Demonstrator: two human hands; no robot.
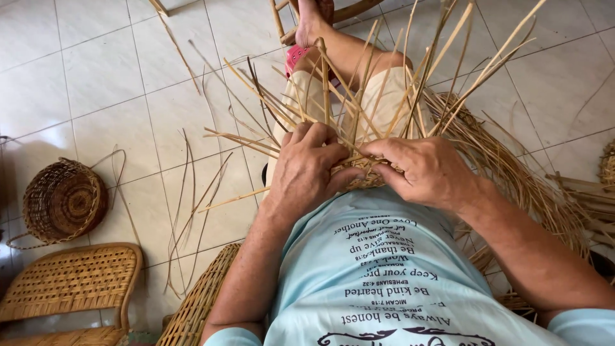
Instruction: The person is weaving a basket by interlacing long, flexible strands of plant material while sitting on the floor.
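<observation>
Seen from above, a seated person's left hand [307, 170] and right hand [426, 172] both close around a small woven basket base [362, 174] on the lap, fingers pinching cane strips [359, 96] that fan toward twelve o'clock. A finished basket [63, 202] lies at nine o'clock.

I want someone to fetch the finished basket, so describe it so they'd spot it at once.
Look at the white tiled floor, on its left side, just above the woven cane chair seat. The small round basket lies there tipped on its side, the only completed weave, unlike the loose strips nearby.
</observation>
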